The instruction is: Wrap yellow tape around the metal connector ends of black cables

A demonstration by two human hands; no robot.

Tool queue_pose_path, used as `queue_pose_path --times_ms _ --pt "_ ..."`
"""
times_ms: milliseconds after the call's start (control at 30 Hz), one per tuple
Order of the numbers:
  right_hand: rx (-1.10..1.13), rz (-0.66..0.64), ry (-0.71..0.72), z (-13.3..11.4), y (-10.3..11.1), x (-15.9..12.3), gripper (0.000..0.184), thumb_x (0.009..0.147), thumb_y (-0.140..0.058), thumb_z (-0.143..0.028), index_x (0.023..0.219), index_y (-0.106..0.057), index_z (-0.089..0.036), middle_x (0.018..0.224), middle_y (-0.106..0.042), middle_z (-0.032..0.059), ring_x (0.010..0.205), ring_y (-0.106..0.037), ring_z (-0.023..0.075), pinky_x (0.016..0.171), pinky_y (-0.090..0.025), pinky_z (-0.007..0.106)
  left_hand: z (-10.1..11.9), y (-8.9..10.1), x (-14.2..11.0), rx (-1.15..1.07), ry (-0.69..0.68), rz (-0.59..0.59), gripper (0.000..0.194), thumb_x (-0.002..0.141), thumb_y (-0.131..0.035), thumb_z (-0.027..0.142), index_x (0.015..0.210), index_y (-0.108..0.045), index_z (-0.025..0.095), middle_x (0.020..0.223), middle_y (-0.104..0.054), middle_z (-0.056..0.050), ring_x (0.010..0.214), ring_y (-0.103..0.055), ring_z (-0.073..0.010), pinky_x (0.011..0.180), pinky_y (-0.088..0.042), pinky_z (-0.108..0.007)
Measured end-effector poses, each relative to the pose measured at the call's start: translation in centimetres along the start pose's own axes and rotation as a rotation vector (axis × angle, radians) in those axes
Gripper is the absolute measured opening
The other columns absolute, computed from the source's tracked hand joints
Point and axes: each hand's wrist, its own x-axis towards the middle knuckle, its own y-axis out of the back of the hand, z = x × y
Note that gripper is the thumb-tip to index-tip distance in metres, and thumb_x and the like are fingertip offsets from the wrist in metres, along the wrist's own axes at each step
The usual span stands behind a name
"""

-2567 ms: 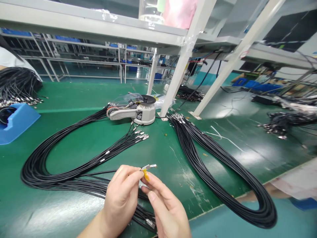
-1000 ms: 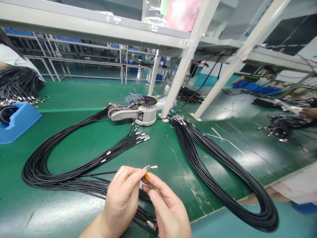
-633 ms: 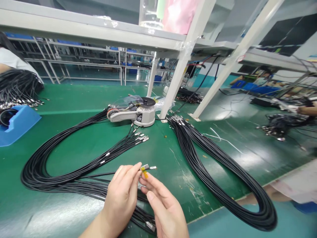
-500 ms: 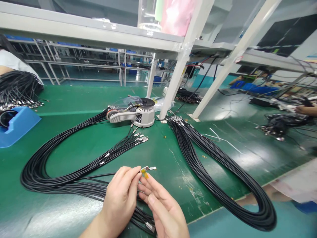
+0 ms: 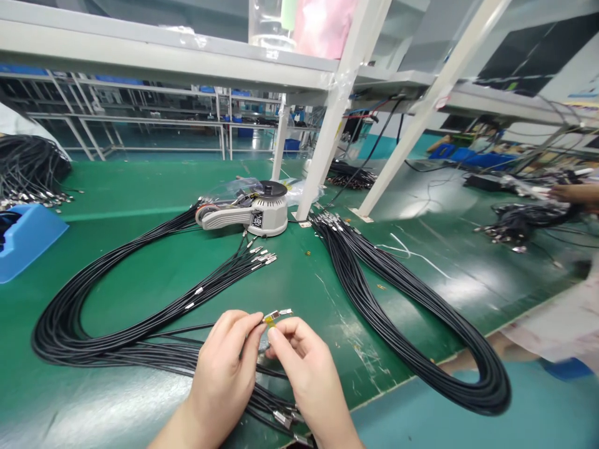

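My left hand point(image 5: 229, 365) is closed in a pinch around the end of a black cable, just behind its silver metal connector point(image 5: 276, 315). A small piece of yellow tape point(image 5: 269, 321) hangs at the connector, by my left fingertips. My right hand point(image 5: 306, 365) meets it from the other side, thumb and forefinger pinched on the tape's lower end, its other fingers curled. Under my hands runs a bundle of black cables point(image 5: 140, 357), looping round on the left; some metal ends point(image 5: 282, 419) show below, between my wrists.
Behind my hands stands a grey tape dispenser point(image 5: 269, 215). Another cable bundle point(image 5: 412, 312) curves over the table's front edge at right. White posts point(image 5: 322, 143) rise to a shelf. A blue tape holder point(image 5: 32, 240) sits at left. Another person's hand point(image 5: 573, 192) is at far right.
My right thumb and forefinger have come up and closed on the yellow tape; before, those fingers were spread beneath it. My left hand keeps its pinch. The view has shifted slightly.
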Motion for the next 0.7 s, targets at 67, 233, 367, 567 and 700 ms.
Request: queue_pose_path --times_ms 67,233,367,567,700 --pt "-0.01 0.007 0.034 0.6 0.1 -0.2 0.02 0.08 -0.061 -0.036 0.075 -0.06 -0.016 0.068 -0.059 -0.0007 0.064 -0.055 0.0129 0.062 -0.046 0.023 0.3 0.2 0.2 -0.033 0.059 -0.053 0.017 0.089 -0.047 0.013 0.098 -0.061 0.018 0.085 -0.06 -0.004 0.079 -0.057 -0.0137 0.072 -0.047 -0.025" --pt "-0.104 0.015 0.158 1.6 0.5 -0.2 0.015 0.084 -0.057 -0.031 0.077 -0.06 -0.018 0.073 -0.06 0.0008 0.07 -0.056 0.0146 0.065 -0.046 0.025 0.8 0.9 0.9 -0.114 0.329 -0.221 0.019 0.089 -0.046 0.024 0.082 -0.063 0.02 0.075 -0.058 0.0 0.071 -0.056 -0.0133 0.066 -0.043 -0.024" --pt "-0.132 0.014 0.166 1.5 0.4 0.0 0.014 0.084 -0.057 -0.03 0.076 -0.06 -0.018 0.077 -0.063 0.0023 0.072 -0.058 0.0158 0.068 -0.047 0.027 1.0 1.2 1.4 -0.24 0.556 -0.312 0.026 0.087 -0.048 0.035 0.07 -0.06 0.019 0.066 -0.053 0.001 0.056 -0.05 -0.011 0.05 -0.038 -0.021" --pt "-0.144 0.014 0.154 1.1 0.3 0.3 0.014 0.083 -0.057 -0.028 0.074 -0.061 -0.017 0.077 -0.064 0.0032 0.072 -0.059 0.0164 0.069 -0.048 0.029 1.0 1.3 1.9 -0.457 0.829 -0.337 0.034 0.076 -0.056 0.048 0.062 -0.05 0.017 0.049 -0.037 0.008 0.038 -0.035 -0.0061 0.037 -0.027 -0.019" --pt "-0.148 0.015 0.16 0.9 0.4 0.4 0.014 0.082 -0.058 -0.026 0.071 -0.061 -0.018 0.076 -0.065 0.0033 0.071 -0.06 0.0164 0.069 -0.049 0.029 0.9 1.3 2.1 -0.534 0.856 -0.366 0.037 0.074 -0.058 0.049 0.061 -0.049 0.016 0.045 -0.041 0.008 0.034 -0.038 -0.0049 0.037 -0.026 -0.018"
